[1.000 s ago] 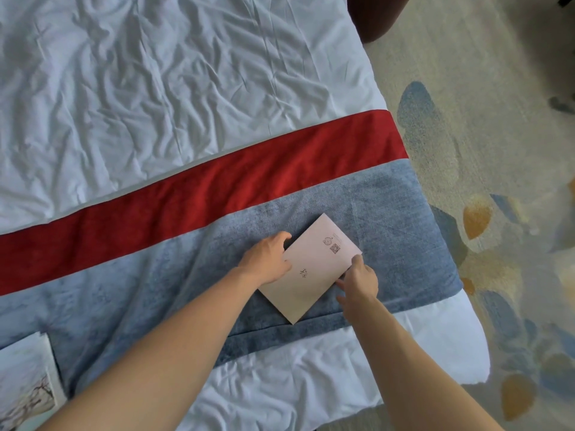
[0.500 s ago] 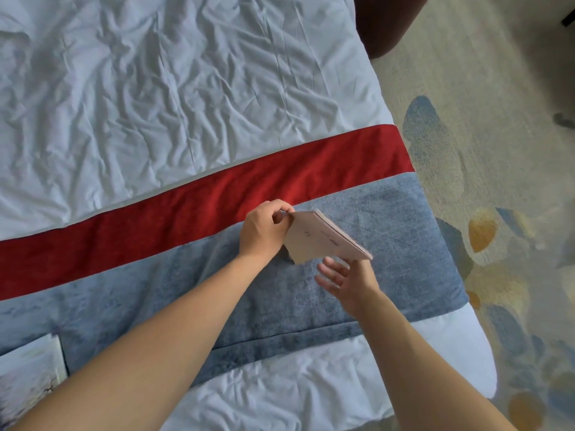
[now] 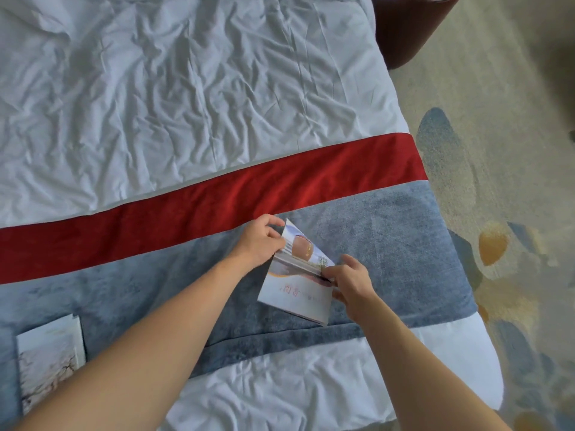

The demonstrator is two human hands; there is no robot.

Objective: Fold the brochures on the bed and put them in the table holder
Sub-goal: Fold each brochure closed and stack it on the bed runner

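A pale brochure [image 3: 297, 293] with printed pictures is held partly unfolded just above the blue bed runner [image 3: 389, 244]. My left hand [image 3: 259, 242] pinches its upper flap at the far corner. My right hand [image 3: 353, 283] pinches the right edge at the crease between the panels. The lower panel hangs toward me, its near corner close to the runner. A second brochure [image 3: 49, 359] with a bare-tree picture lies flat on the runner at the lower left, partly behind my left forearm. The table holder is not in view.
The bed has a wrinkled white sheet [image 3: 186, 88] and a red band [image 3: 217, 200] beyond the blue runner. Its right edge drops to a patterned carpet [image 3: 497, 213]. A dark red seat [image 3: 404, 23] stands at the top right.
The brochure lay flat and folded under both hands, was lifted off the runner, and now hangs open with its printed inside panels showing. The view shifted, so the second brochure shows more.
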